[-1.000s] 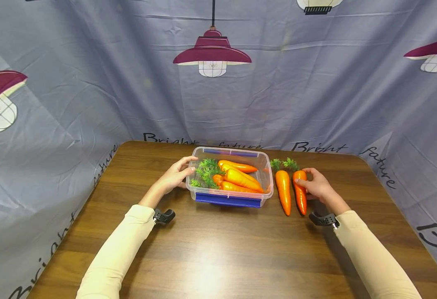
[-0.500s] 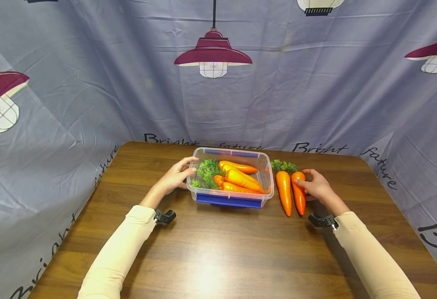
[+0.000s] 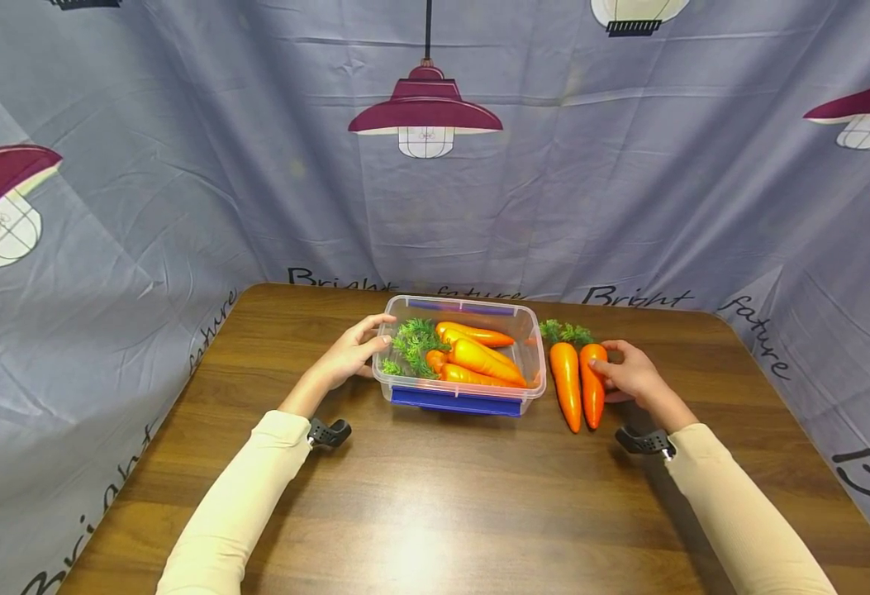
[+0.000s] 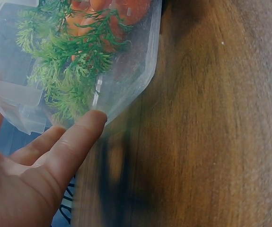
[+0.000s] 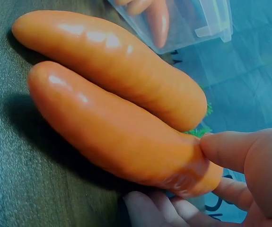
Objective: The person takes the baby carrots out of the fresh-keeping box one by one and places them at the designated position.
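Near the table's back, a clear plastic box (image 3: 386, 387) holds several orange carrots (image 3: 485, 360) with green leafy tops (image 4: 74, 61) at its left end. My left hand (image 3: 349, 351) rests on that end, its fairly straight fingers (image 4: 76, 142) against the outside wall. Right of the box, two carrots lie side by side, tips toward me. My right hand (image 3: 630, 372) grips the outer carrot (image 5: 112, 137) near its leafy end, thumb on top and other fingers partly hidden under and behind it. The inner carrot (image 3: 565, 386) lies between it and the box.
A blue latch (image 3: 455, 400) runs along the box's front side. The brown wooden table (image 3: 435, 487) extends toward me and to both sides. A grey-blue curtain (image 3: 591, 207) printed with lamps and lettering hangs behind and around it.
My right hand has slid the outer carrot slightly left, so it now lies closer alongside the inner carrot. The left hand and the box have stayed in place.
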`<state>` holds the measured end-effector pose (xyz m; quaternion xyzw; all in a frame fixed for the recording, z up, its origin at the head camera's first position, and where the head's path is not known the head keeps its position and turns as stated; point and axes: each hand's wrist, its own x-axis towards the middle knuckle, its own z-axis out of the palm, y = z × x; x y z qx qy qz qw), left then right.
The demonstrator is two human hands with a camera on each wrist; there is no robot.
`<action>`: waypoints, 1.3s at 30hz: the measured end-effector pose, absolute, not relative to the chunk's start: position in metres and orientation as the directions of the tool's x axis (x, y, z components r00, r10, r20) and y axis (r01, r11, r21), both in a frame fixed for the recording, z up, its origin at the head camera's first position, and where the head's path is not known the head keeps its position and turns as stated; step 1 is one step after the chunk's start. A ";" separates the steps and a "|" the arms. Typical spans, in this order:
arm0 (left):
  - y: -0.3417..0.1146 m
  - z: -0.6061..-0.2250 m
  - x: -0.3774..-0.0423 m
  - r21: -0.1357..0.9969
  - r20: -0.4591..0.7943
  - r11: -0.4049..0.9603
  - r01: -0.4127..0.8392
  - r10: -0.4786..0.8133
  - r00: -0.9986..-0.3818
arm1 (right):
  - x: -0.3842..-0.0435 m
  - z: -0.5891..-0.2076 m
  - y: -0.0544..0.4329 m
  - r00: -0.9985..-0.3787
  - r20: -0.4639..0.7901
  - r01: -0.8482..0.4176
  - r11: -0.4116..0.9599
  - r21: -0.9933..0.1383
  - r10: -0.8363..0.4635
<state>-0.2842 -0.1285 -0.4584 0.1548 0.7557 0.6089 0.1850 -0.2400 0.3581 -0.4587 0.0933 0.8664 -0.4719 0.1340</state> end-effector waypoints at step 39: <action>-0.127 -0.454 -0.281 0.973 -0.102 0.233 0.005 0.445 -0.890 | -0.259 -0.382 0.315 -0.986 -0.081 -0.047 0.698 -0.714 -0.149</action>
